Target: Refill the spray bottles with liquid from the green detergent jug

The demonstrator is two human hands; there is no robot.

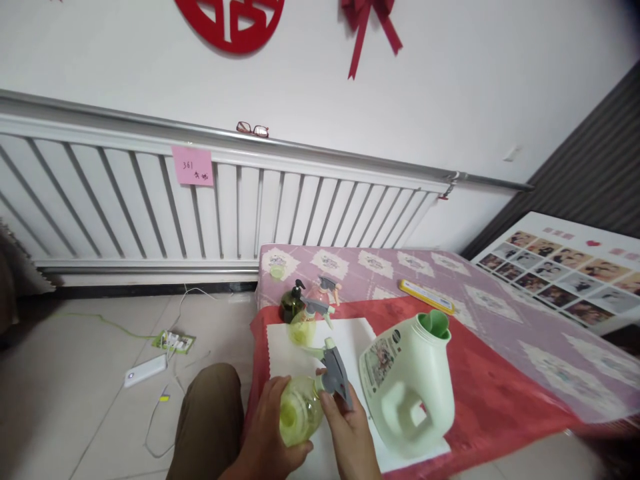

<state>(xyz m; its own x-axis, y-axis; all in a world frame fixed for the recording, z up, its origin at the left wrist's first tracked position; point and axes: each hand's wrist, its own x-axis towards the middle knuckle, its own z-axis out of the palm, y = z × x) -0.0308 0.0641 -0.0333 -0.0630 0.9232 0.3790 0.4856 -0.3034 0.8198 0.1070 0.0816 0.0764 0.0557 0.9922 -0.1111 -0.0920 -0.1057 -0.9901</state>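
Observation:
My left hand [267, 427] wraps around the body of a clear yellow-green spray bottle [299, 410], holding it tilted over the table's near edge. My right hand [350, 433] pinches the bottle's grey trigger head [336, 373] with its fingers closed. Just to the right stands a large pale green detergent jug [407, 387] with its cap off and an open green spout. It rests on a white cloth [350, 337].
Behind on the red cloth [500, 400] stand a second yellow-green spray bottle [305, 323], a dark pump bottle [293, 303] and a pinkish spray bottle [325, 290]. A yellow flat item [427, 297] lies further back. My knee [210, 413], a power strip [173, 341] and cables lie left.

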